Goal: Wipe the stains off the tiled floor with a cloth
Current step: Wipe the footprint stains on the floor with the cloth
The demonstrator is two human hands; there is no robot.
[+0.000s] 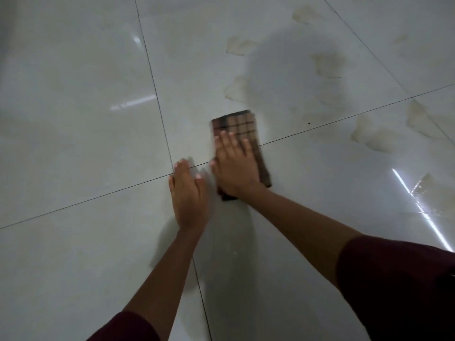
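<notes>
Cloth (246, 129), checked brown, folded rectangular, centre frame under my flat right hand (234, 168); left hand (188, 193) open on glossy pale tiled floor (73, 119) just beside. Yellowish stains (327, 62) upper right.

No text, label, brand, number or sign is readable anywhere.

The brown checked cloth (242, 134) lies folded flat on the shiny pale floor (73, 143), across a tile line. Yellowish stains (327, 64) spread beyond it.
</notes>
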